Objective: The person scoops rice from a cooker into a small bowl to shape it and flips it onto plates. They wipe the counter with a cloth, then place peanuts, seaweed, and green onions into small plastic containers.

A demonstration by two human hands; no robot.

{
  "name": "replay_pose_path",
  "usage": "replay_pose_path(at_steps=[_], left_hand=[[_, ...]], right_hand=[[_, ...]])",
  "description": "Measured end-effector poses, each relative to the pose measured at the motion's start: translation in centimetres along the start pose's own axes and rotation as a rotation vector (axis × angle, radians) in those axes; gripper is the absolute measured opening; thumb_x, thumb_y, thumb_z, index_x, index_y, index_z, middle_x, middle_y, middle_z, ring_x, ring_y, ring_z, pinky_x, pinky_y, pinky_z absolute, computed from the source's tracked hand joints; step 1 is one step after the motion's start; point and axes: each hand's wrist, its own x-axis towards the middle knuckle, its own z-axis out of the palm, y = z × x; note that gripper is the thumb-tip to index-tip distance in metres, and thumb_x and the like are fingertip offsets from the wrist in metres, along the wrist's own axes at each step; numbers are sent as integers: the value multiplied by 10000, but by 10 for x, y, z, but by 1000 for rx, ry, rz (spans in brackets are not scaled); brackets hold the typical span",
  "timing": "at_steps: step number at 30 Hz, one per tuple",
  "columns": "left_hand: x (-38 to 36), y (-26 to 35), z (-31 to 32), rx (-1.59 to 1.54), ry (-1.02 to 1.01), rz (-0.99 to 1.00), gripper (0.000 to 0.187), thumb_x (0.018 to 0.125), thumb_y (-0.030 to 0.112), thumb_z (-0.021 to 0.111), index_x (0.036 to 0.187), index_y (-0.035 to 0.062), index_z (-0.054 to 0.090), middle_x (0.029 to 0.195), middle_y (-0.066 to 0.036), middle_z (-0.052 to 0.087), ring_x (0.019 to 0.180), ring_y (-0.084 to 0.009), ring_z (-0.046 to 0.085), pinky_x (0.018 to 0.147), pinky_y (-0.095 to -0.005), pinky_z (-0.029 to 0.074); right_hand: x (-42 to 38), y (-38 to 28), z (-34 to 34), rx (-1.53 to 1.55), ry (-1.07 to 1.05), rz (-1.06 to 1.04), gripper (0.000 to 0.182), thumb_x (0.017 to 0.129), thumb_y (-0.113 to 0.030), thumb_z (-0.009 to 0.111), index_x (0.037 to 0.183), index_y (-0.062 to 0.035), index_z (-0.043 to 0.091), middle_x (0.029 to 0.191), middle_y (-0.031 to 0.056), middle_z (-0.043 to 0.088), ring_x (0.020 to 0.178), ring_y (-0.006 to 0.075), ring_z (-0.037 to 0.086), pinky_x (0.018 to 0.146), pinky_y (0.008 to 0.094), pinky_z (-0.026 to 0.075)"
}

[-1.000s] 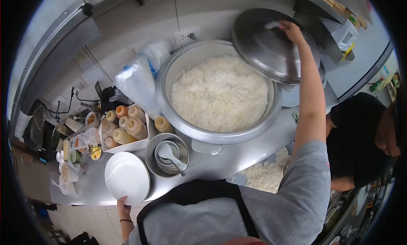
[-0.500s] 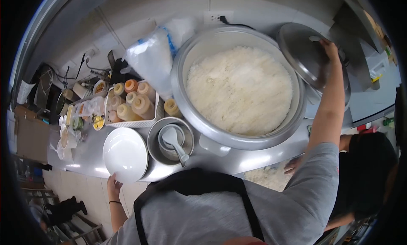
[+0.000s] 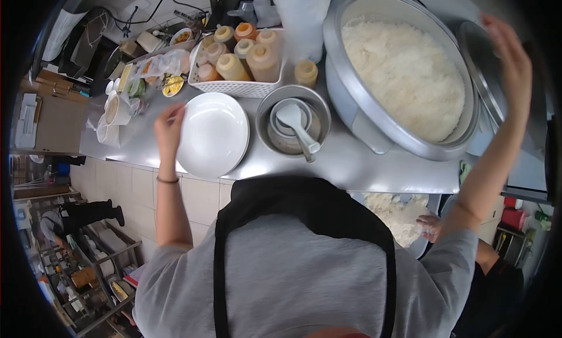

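My left hand [image 3: 169, 129] is at the left rim of a round white plate [image 3: 212, 133], fingers closed on its edge. Another plate's edge seems to show beneath it. My right hand [image 3: 506, 42], slightly blurred, is raised with fingers stretched out, holding nothing. Just left of it, the metal lid [image 3: 481, 69] leans at the right side of a large pot [image 3: 345, 95] filled with cooked white rice [image 3: 404, 80]. Between plate and pot, a metal bowl [image 3: 263, 133] holds a smaller bowl and a pale rice scoop [image 3: 297, 124].
Behind the plate is a white basket [image 3: 237, 89] of squeeze bottles; one bottle [image 3: 306, 73] stands outside it. Food containers [image 3: 115, 111] line the counter's left. At lower right, another person's hand [image 3: 430, 225] is over a tub of rice [image 3: 395, 215].
My right hand has let go of the lid, which leans beside the rice pot. My left hand has moved from the plate's near edge up to its left rim. The view has shifted.
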Motion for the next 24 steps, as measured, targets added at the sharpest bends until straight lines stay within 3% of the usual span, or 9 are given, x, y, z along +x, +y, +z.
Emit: replay_pose_path(at_steps=[1, 3, 5, 7, 9, 12, 17, 19, 24], left_hand=[[4, 17, 16, -58, -73, 11, 158, 779, 65, 600, 925, 15, 633, 809, -70, 635, 710, -139, 590, 609, -239, 480], [6, 52, 51, -164, -257, 37, 131, 770, 65, 609, 886, 14, 643, 801, -69, 641, 661, -145, 591, 581, -246, 484], [6, 76, 86, -158, -442, 268, 136, 797, 134, 598, 868, 30, 650, 804, -48, 635, 593, -95, 548, 551, -224, 479], [11, 100, 111, 36, -587, 442, 154, 768, 152, 608, 856, 31, 647, 763, -84, 632, 608, -155, 577, 562, -276, 479], [16, 103, 137, 27, -633, 634, 156, 746, 157, 579, 822, 37, 645, 769, -123, 625, 666, -249, 592, 610, -340, 471], [24, 101, 168, 153, -729, 738, 167, 743, 163, 533, 815, 65, 648, 815, -129, 626, 735, -308, 585, 664, -387, 461], [27, 84, 223, 285, -877, 861, 191, 764, 172, 488, 844, 105, 648, 831, -108, 631, 794, -297, 591, 691, -397, 458], [24, 68, 251, 354, -883, 1104, 218, 704, 47, 523, 860, 100, 666, 801, -122, 637, 769, -284, 611, 695, -381, 484], [19, 67, 256, 690, -917, 1140, 187, 762, 139, 481, 835, 94, 648, 824, -118, 636, 792, -268, 612, 681, -357, 481]], right_hand=[[-27, -41, 34, 156, -131, 187, 271, 881, -241, 476, 1016, -47, 609, 1021, 52, 593, 978, 138, 527, 871, 245, 369], [-74, -99, 121, 493, -450, -116, 229, 814, -196, 517, 837, 13, 607, 903, 81, 610, 833, 209, 565, 739, 295, 437], [-110, -114, 208, 160, -800, -155, 270, 815, -218, 507, 721, 20, 594, 886, 181, 598, 793, 303, 582, 691, 374, 456], [-132, -133, 273, -92, -1081, 131, 217, 774, -187, 528, 799, 6, 624, 836, 178, 623, 779, 279, 626, 669, 360, 498], [-167, -111, 327, -262, -1038, 21, 173, 753, -122, 543, 817, 22, 611, 847, 175, 619, 799, 313, 615, 696, 380, 496], [-165, -105, 324, -380, -995, -10, 147, 732, -60, 517, 808, 3, 626, 864, 170, 624, 770, 296, 628, 662, 374, 505], [-132, -134, 259, -529, -1061, -77, 145, 729, -51, 518, 787, -29, 648, 833, 142, 638, 771, 275, 633, 649, 358, 504], [-127, -148, 238, -584, -1120, -49, 148, 736, -62, 527, 806, -48, 656, 853, 121, 645, 806, 265, 633, 664, 342, 501], [-139, -161, 222, -668, -1148, -112, 126, 718, -61, 545, 766, -60, 662, 796, 108, 648, 770, 233, 639, 619, 318, 501]])
